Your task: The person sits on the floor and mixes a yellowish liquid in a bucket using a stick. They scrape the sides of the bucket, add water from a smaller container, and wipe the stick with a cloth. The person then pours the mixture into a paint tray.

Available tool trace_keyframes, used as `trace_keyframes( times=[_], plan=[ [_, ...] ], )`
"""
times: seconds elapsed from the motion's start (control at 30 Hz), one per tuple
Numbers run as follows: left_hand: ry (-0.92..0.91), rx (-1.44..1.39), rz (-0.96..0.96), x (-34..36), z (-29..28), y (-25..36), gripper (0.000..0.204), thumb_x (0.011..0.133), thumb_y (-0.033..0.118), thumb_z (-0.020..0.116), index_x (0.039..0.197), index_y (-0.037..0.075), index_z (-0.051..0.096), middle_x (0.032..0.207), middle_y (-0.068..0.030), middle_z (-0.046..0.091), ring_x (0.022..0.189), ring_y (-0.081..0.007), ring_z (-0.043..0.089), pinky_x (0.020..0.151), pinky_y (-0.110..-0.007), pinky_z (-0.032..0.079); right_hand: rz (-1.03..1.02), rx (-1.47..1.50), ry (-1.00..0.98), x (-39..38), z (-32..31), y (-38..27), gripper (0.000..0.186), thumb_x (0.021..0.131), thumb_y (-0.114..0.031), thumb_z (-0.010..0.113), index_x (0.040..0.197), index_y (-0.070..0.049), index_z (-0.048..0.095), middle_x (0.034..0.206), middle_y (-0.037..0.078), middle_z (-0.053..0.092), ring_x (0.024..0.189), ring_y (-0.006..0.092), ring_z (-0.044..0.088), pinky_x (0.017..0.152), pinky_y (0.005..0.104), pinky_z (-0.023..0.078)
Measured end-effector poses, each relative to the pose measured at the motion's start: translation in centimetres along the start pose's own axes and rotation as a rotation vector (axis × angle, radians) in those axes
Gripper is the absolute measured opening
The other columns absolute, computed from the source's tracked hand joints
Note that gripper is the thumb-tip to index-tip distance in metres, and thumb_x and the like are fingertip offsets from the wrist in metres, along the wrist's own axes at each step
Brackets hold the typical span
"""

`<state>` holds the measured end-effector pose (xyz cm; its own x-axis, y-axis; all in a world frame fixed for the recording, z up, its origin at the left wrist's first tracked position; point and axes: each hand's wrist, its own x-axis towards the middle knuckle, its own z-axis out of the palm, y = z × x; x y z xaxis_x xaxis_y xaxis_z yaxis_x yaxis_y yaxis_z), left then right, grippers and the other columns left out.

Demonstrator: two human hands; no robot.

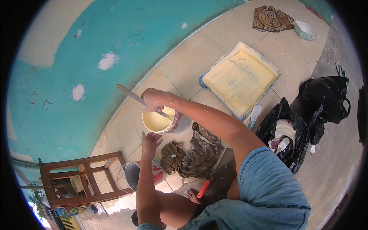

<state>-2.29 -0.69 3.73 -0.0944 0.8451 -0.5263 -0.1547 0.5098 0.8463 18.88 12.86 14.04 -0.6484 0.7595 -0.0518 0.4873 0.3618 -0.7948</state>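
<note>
My right hand (pixel 153 100) is closed around a long flat stick (pixel 130 93), its lower end in the cream paint of a bucket (pixel 178 126) and its upper end angled toward the wall. My left hand (pixel 151 142) is open, fingers apart, just below the bucket's near rim; whether the fingertips touch it is unclear. A second bucket (pixel 157 171), white and red, stands by my left forearm. Crumpled brown cloths (pixel 197 153) lie on the tiles beside the paint, and an orange-handled tool (pixel 203 188) rests near my foot.
A paint tray (pixel 240 82) with cream paint sits right of the bucket, a roller-like tool (pixel 254 115) at its corner. Black bags (pixel 324 97) lie at right, a patterned cloth (pixel 272 19) at back. The patched turquoise wall (pixel 57 115) runs along the left, a wooden stool (pixel 84 197) below.
</note>
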Motion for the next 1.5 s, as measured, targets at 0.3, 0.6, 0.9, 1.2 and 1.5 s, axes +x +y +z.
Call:
trace_keyframes(
  times=[0.3,0.6,0.9,1.2,1.5],
  plan=[
    [0.623,0.399,0.618,0.0,3.2,5.3,0.066,0.091,0.054,0.023,0.131,0.002,0.032,0.129,-0.0181,0.039,0.122,-0.0289,0.036,0.101,-0.044,0.026,-0.358,0.012,0.530,2.8,4.6,0.9,0.011,0.059,-0.008,0.061,0.067,-0.001,0.062,0.067,0.016,0.060,0.069,0.0321,0.061,0.063,0.0404,0.048],
    [0.314,0.200,1.063,-4.9,12.7,13.1,0.040,0.094,0.041,0.036,0.111,0.005,0.038,0.085,-0.0088,0.049,0.083,-0.0186,0.049,0.088,-0.039,0.039,-0.379,0.450,0.368,1.9,6.1,-0.5,0.014,0.073,-0.017,0.060,0.071,-0.004,0.063,0.073,0.014,0.063,0.072,0.0304,0.062,0.063,0.0389,0.048],
    [0.366,-0.069,0.876,-4.6,12.1,14.4,0.027,0.091,0.035,0.040,0.077,0.012,0.039,0.051,0.0024,0.027,0.044,-0.0084,0.024,0.047,-0.025,0.028,-0.195,0.396,0.239,0.9,8.0,-2.1,0.031,0.076,-0.029,0.058,0.065,0.001,0.062,0.064,0.019,0.060,0.065,0.0354,0.060,0.061,0.0415,0.048],
    [0.408,0.098,1.022,-3.5,11.4,14.4,0.031,0.090,0.028,0.042,0.066,0.013,0.030,0.055,0.0002,0.029,0.051,-0.0111,0.027,0.053,-0.028,0.032,-0.500,0.441,0.387,4.9,8.8,-2.0,0.036,0.082,-0.027,0.049,0.063,0.002,0.058,0.062,0.023,0.055,0.061,0.0373,0.056,0.059,0.0421,0.045],
    [0.124,-0.029,0.852,-0.8,12.6,17.3,0.033,0.091,0.032,0.044,0.069,0.011,0.033,0.054,-0.0002,0.028,0.051,-0.0118,0.028,0.056,-0.030,0.034,-0.174,0.327,0.150,4.3,3.7,0.1,0.032,0.078,-0.028,0.056,0.080,0.004,0.061,0.081,0.020,0.062,0.079,0.0337,0.062,0.069,0.0408,0.049]
  ],
)
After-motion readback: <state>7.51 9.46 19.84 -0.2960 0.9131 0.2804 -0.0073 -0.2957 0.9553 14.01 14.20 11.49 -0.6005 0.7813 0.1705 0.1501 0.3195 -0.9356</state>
